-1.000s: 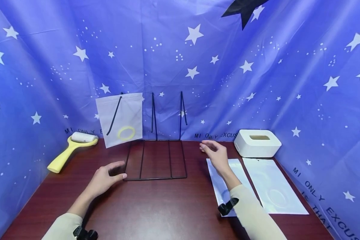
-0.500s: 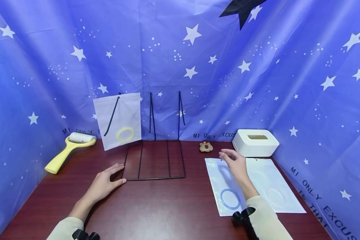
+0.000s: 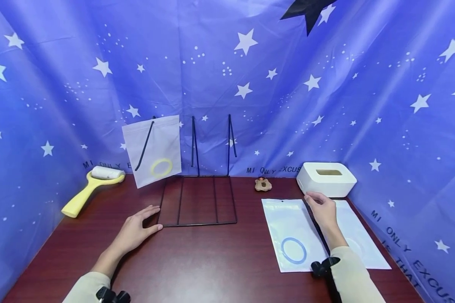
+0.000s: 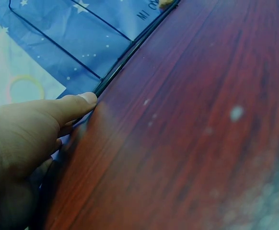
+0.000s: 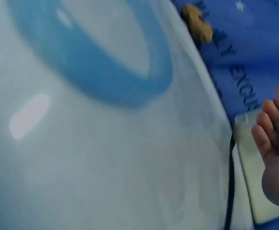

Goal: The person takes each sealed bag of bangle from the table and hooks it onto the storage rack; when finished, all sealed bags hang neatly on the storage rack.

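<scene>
Loosely spread, the left hand touches the wire rack by the back edge of the tabletop, apparently steadying it, while the loosely curved, seemingly empty right hand hovers over white bags near the right edge.

Dark red wood-grain table carries yellow-handled roller far left, black wire rack far middle, small brown trinket and white box far right, two white pouches nearer right.

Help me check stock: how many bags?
3: the hanging bag on the rack, the blue-ringed bag on the table, and the right bag beside it, partly behind the right hand.
</scene>
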A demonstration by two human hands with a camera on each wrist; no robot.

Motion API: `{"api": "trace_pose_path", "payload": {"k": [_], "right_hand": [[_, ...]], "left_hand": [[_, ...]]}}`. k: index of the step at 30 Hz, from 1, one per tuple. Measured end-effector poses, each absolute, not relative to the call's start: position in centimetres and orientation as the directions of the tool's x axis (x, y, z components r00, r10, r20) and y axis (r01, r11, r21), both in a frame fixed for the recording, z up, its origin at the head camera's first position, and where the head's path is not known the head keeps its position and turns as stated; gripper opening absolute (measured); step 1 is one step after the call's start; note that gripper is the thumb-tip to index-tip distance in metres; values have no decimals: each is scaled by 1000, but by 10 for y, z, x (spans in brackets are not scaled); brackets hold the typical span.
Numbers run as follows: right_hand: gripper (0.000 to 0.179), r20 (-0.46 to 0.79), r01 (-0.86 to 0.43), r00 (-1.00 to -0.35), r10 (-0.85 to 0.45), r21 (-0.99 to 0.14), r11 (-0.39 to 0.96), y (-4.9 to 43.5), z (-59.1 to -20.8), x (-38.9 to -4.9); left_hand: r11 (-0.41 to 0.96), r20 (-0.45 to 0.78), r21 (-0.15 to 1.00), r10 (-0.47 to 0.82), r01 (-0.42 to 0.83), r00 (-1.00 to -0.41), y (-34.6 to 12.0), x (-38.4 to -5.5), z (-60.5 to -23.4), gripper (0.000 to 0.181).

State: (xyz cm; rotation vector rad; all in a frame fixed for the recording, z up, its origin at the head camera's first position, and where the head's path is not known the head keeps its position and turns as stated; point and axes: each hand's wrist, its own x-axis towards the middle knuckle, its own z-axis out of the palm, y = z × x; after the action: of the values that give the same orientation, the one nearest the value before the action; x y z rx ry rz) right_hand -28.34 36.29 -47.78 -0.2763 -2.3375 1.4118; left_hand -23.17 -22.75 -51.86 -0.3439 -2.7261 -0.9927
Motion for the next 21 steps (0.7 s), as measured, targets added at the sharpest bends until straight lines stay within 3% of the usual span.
{"api": "trace_pose_path", "payload": {"k": [9, 21], "right_hand": [[33, 175, 96, -916, 360, -777, 622, 379, -497, -291], [52, 107, 92, -971, 215, -658, 747, 380, -506, -294]], "left_hand": [[744, 292, 600, 141, 295, -946, -226, -231, -519, 59], [752, 280, 591, 149, 292, -948, -228, -233, -519, 60]]}}
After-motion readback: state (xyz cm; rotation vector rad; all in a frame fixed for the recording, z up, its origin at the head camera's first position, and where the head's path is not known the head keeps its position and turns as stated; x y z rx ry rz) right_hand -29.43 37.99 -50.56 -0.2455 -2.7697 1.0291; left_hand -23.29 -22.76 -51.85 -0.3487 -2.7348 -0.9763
